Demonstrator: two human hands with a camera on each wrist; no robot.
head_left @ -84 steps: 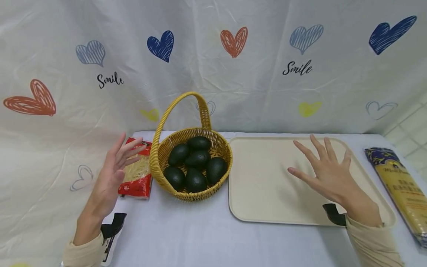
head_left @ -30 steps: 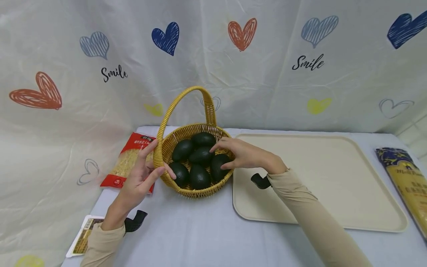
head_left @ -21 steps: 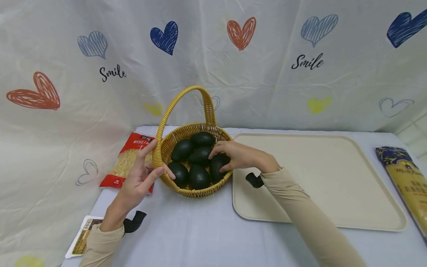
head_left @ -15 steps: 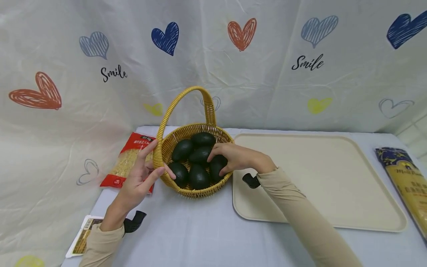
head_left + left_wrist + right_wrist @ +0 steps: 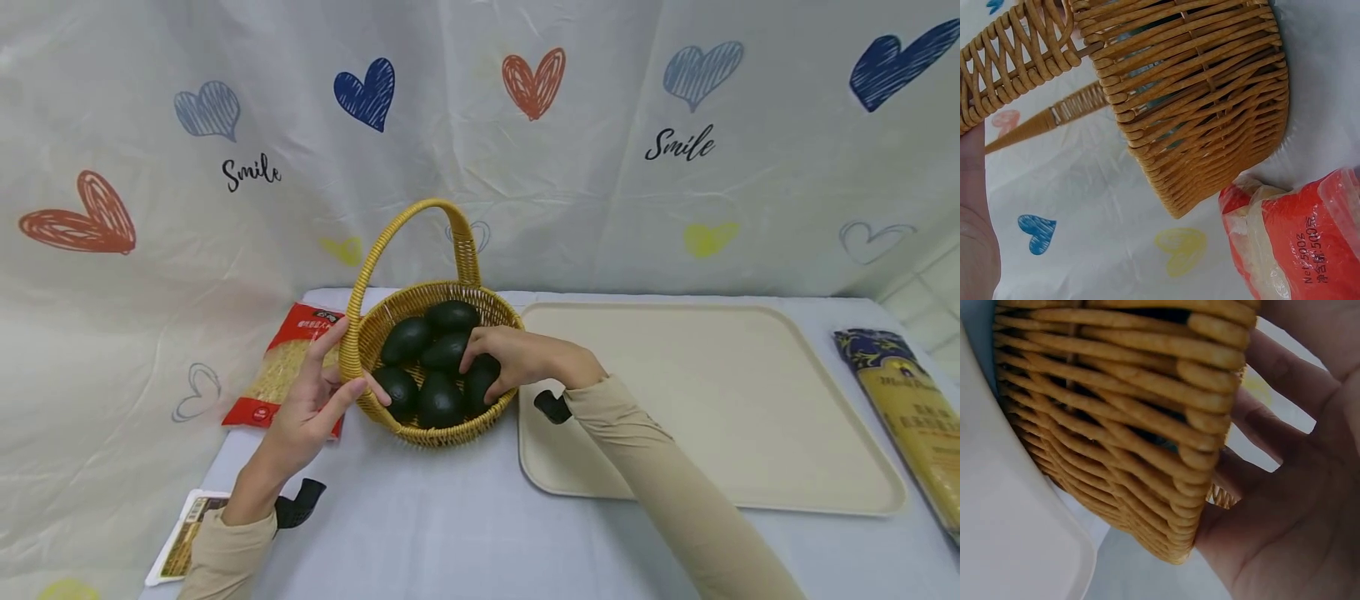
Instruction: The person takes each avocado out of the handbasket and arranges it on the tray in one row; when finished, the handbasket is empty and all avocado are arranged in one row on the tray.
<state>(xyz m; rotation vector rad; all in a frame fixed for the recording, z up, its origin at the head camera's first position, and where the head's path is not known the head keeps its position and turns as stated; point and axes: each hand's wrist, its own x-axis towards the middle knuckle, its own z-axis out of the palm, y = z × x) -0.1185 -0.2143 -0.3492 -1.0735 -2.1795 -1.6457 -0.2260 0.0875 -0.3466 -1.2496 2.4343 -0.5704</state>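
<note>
L hand (image 5: pixel 303 408) holds wicker bskt (image 5: pixel 442 436) at L side; R hand (image 5: pixel 519 358) grips rightmost avocado (image 5: pixel 477 387) w/in; tray (image 5: pixel 697 408) to R.

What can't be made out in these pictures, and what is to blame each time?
Head view: part of the rightmost avocado, behind the right grip.
Head view: part of the white-edged pack, behind the left sleeve.
Head view: part of the yellow packet, past the right edge.
Right wrist view: most of the inside of the basket, blocked by its near side.
</note>
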